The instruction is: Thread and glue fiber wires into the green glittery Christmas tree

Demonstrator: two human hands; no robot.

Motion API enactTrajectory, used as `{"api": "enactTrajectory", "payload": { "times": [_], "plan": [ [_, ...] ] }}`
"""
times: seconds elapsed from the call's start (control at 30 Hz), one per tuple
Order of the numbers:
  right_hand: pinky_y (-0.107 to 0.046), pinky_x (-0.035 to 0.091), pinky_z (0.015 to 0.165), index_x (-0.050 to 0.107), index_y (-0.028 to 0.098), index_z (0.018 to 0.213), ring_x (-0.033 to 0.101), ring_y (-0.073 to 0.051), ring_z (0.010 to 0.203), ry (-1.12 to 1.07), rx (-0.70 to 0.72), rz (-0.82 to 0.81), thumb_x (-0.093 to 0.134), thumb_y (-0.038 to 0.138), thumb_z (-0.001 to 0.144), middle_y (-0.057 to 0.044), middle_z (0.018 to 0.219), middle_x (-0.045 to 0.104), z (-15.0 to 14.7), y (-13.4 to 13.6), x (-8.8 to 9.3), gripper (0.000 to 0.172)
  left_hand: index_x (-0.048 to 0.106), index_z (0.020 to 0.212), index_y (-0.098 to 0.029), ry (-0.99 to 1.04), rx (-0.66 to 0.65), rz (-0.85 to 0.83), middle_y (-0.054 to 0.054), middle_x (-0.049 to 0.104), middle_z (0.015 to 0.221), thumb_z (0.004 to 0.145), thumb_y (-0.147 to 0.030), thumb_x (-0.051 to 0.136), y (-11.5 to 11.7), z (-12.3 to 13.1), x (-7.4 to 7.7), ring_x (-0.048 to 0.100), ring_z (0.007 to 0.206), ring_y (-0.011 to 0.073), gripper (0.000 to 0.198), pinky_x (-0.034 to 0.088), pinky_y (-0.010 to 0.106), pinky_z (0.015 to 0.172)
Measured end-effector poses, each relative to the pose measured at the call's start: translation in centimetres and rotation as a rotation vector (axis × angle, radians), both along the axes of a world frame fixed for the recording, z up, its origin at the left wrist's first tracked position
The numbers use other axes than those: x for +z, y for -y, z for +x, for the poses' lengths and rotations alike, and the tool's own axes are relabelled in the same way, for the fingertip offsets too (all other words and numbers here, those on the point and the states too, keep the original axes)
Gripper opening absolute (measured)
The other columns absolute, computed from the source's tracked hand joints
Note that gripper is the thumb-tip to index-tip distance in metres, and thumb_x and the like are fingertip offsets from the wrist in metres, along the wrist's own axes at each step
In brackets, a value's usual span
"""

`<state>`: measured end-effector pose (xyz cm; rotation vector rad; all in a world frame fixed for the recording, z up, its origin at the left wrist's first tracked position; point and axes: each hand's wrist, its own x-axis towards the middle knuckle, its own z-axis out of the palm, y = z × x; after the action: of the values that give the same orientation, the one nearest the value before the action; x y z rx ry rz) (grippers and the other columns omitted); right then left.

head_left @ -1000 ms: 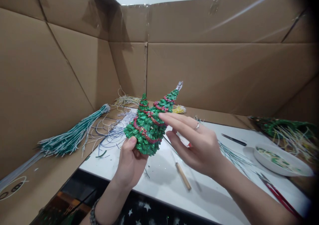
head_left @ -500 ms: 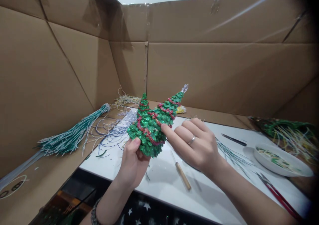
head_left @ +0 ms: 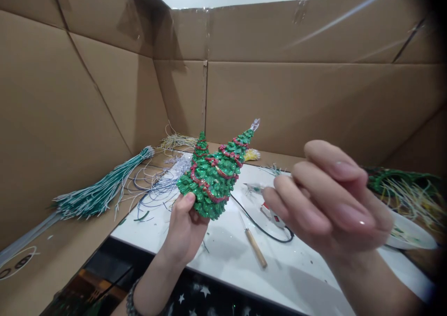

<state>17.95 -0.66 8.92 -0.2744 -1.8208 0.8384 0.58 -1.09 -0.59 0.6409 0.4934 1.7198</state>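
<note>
My left hand point(head_left: 190, 223) grips a glittery green Christmas tree ornament point(head_left: 209, 181) by its base, the thumb on the front. The ornament has two peaks, wound with red garlands, and a clear tip point(head_left: 255, 124) on the taller, right-leaning one. Apart from it, my right hand point(head_left: 324, 199) is raised close to the camera with its fingers curled into the palm. Nothing shows in these fingers; the thumb is mostly hidden. Below the ornament lies an awl point(head_left: 256, 248) with a wooden handle on the white table point(head_left: 223, 269).
A bundle of green-and-white wires point(head_left: 104, 185) lies at left, with loose blue wires point(head_left: 153, 181) beside it. Behind my right hand are a red-and-white device point(head_left: 274, 213), a black cable point(head_left: 251, 220) and a white dish point(head_left: 419, 234). Cardboard walls point(head_left: 296, 97) surround the table.
My right hand has left the ornament, where its index finger was touching the garland, and has moved right and nearer the camera, turning over. My left hand and the ornament have barely moved.
</note>
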Motion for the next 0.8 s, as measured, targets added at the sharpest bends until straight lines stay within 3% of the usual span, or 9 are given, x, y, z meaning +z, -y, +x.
{"api": "enactTrajectory", "payload": {
  "times": [0.07,0.1,0.13,0.2,0.3,0.4,0.53,0.63,0.8],
  "plan": [
    [-0.033,0.055,0.058,0.036,0.029,0.084,0.070,-0.017,0.068,0.025,-0.062,0.089,0.029,0.038,0.102,0.003,0.069,0.069,-0.3,0.1,-0.3,0.020,0.067,0.113,-0.022,-0.003,-0.010,0.001,0.005,0.076,0.097,0.080,-0.036,0.065,0.0,0.0,0.0,0.071,0.092,0.0242,0.036,0.055,0.037,0.085],
    [-0.037,0.058,0.069,0.039,0.029,0.089,0.072,-0.019,0.084,0.035,-0.099,0.149,0.034,0.033,0.101,0.000,0.086,0.074,-0.5,0.1,-0.6,0.014,0.067,0.114,-0.022,-0.004,-0.016,0.001,0.005,0.076,0.098,0.080,-0.036,0.065,0.0,0.0,0.0,0.070,0.093,0.0244,0.036,0.055,0.037,0.086],
    [-0.041,0.058,0.080,0.043,0.029,0.093,0.071,-0.021,0.099,0.049,-0.151,0.227,0.039,0.027,0.100,-0.003,0.102,0.074,-0.8,0.1,-0.9,0.008,0.067,0.114,-0.022,-0.004,-0.021,0.003,0.006,0.076,0.099,0.081,-0.035,0.065,0.1,0.1,0.0,0.070,0.094,0.0245,0.036,0.055,0.037,0.086],
    [-0.049,0.052,0.098,0.048,0.027,0.098,0.061,-0.023,0.121,0.108,-0.315,0.427,0.045,0.015,0.095,-0.008,0.125,0.067,-1.4,-0.1,-1.6,0.013,0.067,0.115,-0.021,0.000,-0.035,0.011,0.006,0.076,0.101,0.081,-0.034,0.064,0.1,0.1,0.0,0.070,0.095,0.0248,0.037,0.055,0.038,0.086],
    [-0.055,0.042,0.108,0.052,0.023,0.097,0.053,-0.027,0.130,0.205,-0.580,0.747,0.052,0.005,0.087,-0.013,0.134,0.061,-2.0,-0.7,-2.3,0.021,0.066,0.117,-0.021,0.015,-0.039,0.017,0.007,0.075,0.103,0.082,-0.033,0.063,0.2,0.1,0.1,0.069,0.096,0.0246,0.037,0.055,0.037,0.085],
    [-0.056,0.039,0.110,0.055,0.023,0.094,0.054,-0.029,0.129,0.238,-0.740,0.895,0.058,0.003,0.081,-0.014,0.129,0.065,-2.2,-1.2,-2.8,0.024,0.066,0.117,-0.021,0.022,-0.042,0.031,0.007,0.075,0.106,0.084,-0.033,0.060,0.2,0.1,0.1,0.068,0.101,0.0252,0.035,0.054,0.038,0.087],
    [-0.057,0.038,0.111,0.056,0.025,0.098,0.056,-0.030,0.128,0.244,-0.783,0.904,0.059,0.007,0.081,-0.010,0.131,0.064,-2.3,-1.5,-3.1,0.025,0.067,0.116,-0.023,0.014,-0.053,0.056,0.006,0.074,0.110,0.085,-0.033,0.060,0.2,0.0,0.2,0.067,0.105,0.0254,0.033,0.053,0.038,0.092],
    [-0.059,0.039,0.109,0.055,0.027,0.112,0.053,-0.032,0.130,0.222,-0.778,0.848,0.061,0.012,0.082,-0.011,0.140,0.055,-2.2,-1.5,-3.0,0.034,0.066,0.117,-0.024,0.006,-0.051,0.059,0.005,0.074,0.110,0.085,-0.034,0.060,0.3,-0.1,0.2,0.068,0.105,0.0251,0.035,0.053,0.038,0.092],
    [-0.056,0.045,0.105,0.037,0.030,0.135,0.044,-0.031,0.137,0.047,-0.680,0.454,0.059,0.023,0.088,-0.015,0.152,0.037,-2.0,-2.4,-3.0,0.053,0.065,0.119,-0.022,-0.002,-0.043,0.041,0.007,0.074,0.108,0.084,-0.035,0.061,0.2,-0.2,0.1,0.068,0.104,0.0272,0.038,0.053,0.041,0.092]
  ]
}}
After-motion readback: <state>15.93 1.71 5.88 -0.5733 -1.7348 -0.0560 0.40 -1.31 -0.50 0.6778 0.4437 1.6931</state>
